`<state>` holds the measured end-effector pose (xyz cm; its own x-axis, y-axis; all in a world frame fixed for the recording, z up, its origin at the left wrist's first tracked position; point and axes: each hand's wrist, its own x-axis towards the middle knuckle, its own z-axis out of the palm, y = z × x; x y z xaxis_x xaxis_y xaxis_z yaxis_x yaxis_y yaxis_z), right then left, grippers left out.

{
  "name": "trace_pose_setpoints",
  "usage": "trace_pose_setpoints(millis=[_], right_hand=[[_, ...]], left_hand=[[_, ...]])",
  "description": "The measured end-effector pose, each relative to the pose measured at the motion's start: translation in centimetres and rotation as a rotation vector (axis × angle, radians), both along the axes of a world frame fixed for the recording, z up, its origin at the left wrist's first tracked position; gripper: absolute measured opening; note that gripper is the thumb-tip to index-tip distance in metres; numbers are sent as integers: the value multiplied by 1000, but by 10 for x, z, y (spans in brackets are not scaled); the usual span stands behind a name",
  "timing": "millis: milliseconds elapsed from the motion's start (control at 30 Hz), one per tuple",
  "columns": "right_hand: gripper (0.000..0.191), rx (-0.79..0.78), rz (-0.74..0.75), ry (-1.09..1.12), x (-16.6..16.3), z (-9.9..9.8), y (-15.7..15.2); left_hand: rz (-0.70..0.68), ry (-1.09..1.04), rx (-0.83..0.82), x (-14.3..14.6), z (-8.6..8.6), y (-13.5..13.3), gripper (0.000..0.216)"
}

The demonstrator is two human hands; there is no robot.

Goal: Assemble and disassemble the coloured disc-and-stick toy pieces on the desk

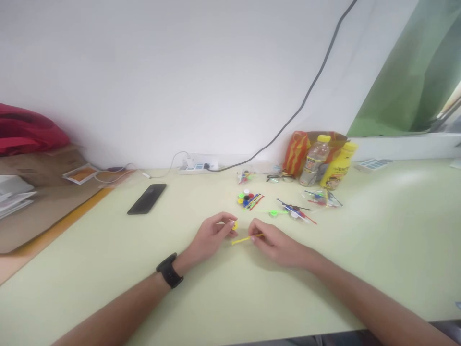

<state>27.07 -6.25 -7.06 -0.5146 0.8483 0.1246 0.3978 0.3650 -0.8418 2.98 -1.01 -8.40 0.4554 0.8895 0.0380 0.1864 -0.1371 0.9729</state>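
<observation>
My left hand (212, 236) rests on the pale green table (108, 269) with its fingertips pinched on a small yellow round piece (235, 225). A black watch sits on that wrist. My right hand (275, 244) lies just to the right, fingers closed on a thin yellow stick (244, 239) that points left toward the left hand. The two hands are a few centimetres apart. Beyond them lie a cluster of small coloured round pieces and sticks (249, 199), a green piece (273, 214), and more sticks (297, 211).
A black phone (147, 198) lies at the left. A power strip (196, 166) with a cable sits by the wall. Two bottles (326, 163), glasses (280, 178) and small plastic bags (322, 198) stand at the back right. Cardboard and a red bag are far left.
</observation>
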Motion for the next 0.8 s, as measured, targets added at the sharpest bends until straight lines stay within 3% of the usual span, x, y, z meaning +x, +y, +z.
trace_pose_setpoints(millis=[133,400,667,800], right_hand=[[8,-29,5,88,-6,-8,2],[22,182,0,65,-11,-15,4],[24,186,-32,-29,-12,-20,7],[23,216,-121,-103,-10,-22,6]], left_hand=[[-27,8,1,0,3,-2,35],[-200,-12,22,1,11,-12,33],[-191,57,196,5,10,-17,25],[-196,99,295,5,11,-17,22]])
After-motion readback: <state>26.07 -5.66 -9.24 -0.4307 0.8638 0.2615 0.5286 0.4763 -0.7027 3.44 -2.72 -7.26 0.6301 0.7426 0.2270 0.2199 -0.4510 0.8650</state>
